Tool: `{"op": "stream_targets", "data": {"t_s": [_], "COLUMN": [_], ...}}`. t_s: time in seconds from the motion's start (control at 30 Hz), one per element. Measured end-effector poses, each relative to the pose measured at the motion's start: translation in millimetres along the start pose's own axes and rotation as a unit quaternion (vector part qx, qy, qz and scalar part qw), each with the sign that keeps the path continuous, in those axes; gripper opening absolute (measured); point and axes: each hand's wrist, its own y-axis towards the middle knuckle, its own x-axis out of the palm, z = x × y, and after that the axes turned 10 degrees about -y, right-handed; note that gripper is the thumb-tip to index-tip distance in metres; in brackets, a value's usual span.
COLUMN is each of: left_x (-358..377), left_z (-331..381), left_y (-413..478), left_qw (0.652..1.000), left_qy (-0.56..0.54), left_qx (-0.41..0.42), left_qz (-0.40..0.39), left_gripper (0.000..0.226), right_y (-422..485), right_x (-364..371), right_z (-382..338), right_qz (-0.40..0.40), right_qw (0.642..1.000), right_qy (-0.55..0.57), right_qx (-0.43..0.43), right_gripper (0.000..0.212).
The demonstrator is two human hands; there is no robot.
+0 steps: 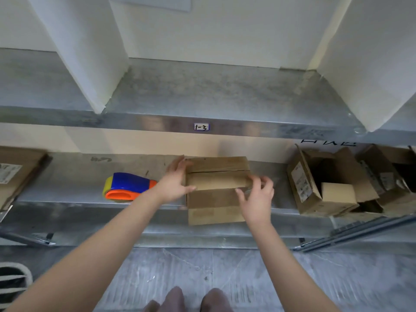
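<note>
Head view: cardboard box [216,183] at the shelf's [67,179] front edge, left hand [177,181] pressing flat on its left side, right hand [258,197] gripping its right corner, likely to hold it closed for the tape dispenser [128,186] nearby.

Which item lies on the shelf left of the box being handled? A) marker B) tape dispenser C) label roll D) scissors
B: a blue, orange and yellow tape dispenser lies on the metal shelf, just left of the left hand on the small cardboard box.
</note>
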Motion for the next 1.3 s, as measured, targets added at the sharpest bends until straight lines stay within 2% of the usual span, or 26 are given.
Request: {"op": "stream_targets", "data": {"t_s": [0.07,0.13,0.33,0.43,0.53,0.6,0.67,0.73,0.8,0.87,0.97,1.03,1.1,1.2,1.3], "left_x": [-10.1,-13.4,-0.5,7.2,18.4,24.8,32.8,44.4,56.6,67.7,76.5,75.8,71.5,57.0,40.5], "left_z": [8.4,11.0,-0.1,-1.1,-8.3,-15.4,-20.3,-22.0,-15.1,-5.1,5.7,7.0,-0.4,-19.9,-27.0], "left_y": [11.4,18.2,1.0,-15.1,-34.8,-51.3,-66.7,-75.6,-77.0,-73.2,-64.0,-61.0,-61.2,-64.8,-65.3], "left_qw": [0.994,0.989,0.996,0.999,0.999,0.997,0.996,0.991,0.98,0.973,0.965,0.963,0.96,0.97,0.989], "left_qy": [-0.014,-0.004,-0.01,-0.009,-0.048,-0.069,-0.079,-0.102,-0.135,-0.151,-0.167,-0.152,-0.133,-0.092,-0.05], "left_qx": [-0.01,-0.013,0.009,0.018,0.001,0.013,0.032,0.042,0.028,0.012,-0.01,-0.002,0.027,0.055,0.044], "left_qz": [-0.107,-0.15,-0.092,-0.048,-0.026,-0.031,-0.012,0.075,0.146,0.172,0.201,0.221,0.244,0.22,0.135], "left_gripper": [0.085,0.086,0.093,0.093,0.101,0.11,0.101,0.083,0.072,0.069,0.068,0.064,0.053,0.042,0.05], "right_y": [-9.7,-15.4,-28.8,-32.4,-36.1,-34.1,-29.2,-25.5,-24.6,-26.6,-33.3,-33.3,-26.1,-12.0,-0.4], "right_x": [5.9,8.8,8.5,2.3,0.8,3.7,7.7,11.9,14.2,12.5,10.8,14.7,20.1,27.0,32.0], "right_z": [-4.2,-7.4,-15.0,-13.9,-16.8,-21.3,-26.7,-31.6,-32.7,-31.0,-22.7,-19.6,-21.4,-32.0,-36.8], "right_qz": [0.004,0.005,0.023,-0.018,-0.027,-0.034,-0.09,-0.13,-0.114,-0.109,-0.173,-0.187,-0.183,-0.2,-0.201], "right_qw": [0.999,0.994,0.987,0.982,0.982,0.981,0.975,0.969,0.974,0.974,0.965,0.963,0.963,0.959,0.961], "right_qy": [0.041,0.092,0.108,0.133,0.169,0.187,0.203,0.206,0.192,0.195,0.177,0.152,0.14,0.116,0.082], "right_qx": [0.029,0.065,0.117,0.135,0.075,0.023,-0.012,-0.031,-0.031,-0.029,-0.086,-0.124,-0.142,-0.165,-0.172], "right_gripper": [0.05,0.054,0.064,0.059,0.041,0.04,0.054,0.065,0.065,0.064,0.072,0.074,0.067,0.064,0.066]}}
